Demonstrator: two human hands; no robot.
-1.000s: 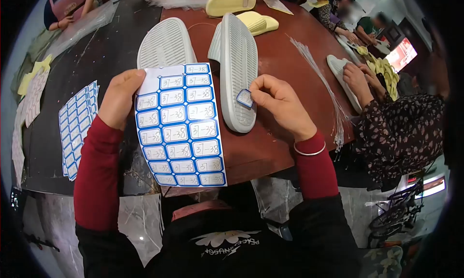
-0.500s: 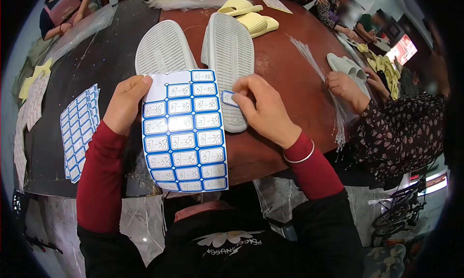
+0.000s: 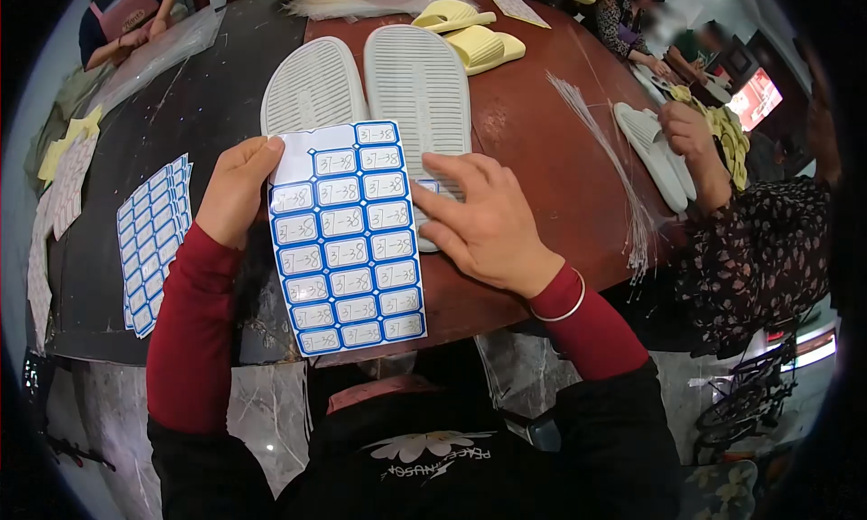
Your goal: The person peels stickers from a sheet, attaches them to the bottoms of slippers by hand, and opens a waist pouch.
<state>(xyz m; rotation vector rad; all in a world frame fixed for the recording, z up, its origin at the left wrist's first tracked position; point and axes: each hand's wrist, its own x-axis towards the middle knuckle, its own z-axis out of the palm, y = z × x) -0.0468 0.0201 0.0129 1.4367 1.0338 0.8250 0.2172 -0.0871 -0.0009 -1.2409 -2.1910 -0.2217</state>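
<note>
My left hand [image 3: 237, 190] pinches the upper left edge of a sheet of blue-bordered stickers [image 3: 343, 220] marked "37-38", with bare backing at its top left. Behind the sheet two grey slippers lie sole up: the left slipper [image 3: 312, 82] and the right slipper [image 3: 418, 77]. My right hand [image 3: 495, 224] lies over the lower part of the right slipper, fingers stretched out and apart. Under those fingers a small blue-edged sticker [image 3: 428, 187] shows in part on the sole. The sheet hides the lower part of both soles.
More sticker sheets [image 3: 153, 244] lie to the left. Yellow slippers [image 3: 483, 48] are at the back, thin clear strips [image 3: 596, 149] to the right. Beside them stand grey slippers [image 3: 652, 154] near a co-worker's hand [image 3: 686, 133]. Other people sit around the table.
My right hand has gone from pinching a sticker to lying spread over the right sole, where the sticker now shows. The right slipper has shifted slightly left. A co-worker's hand has lifted off the grey slippers.
</note>
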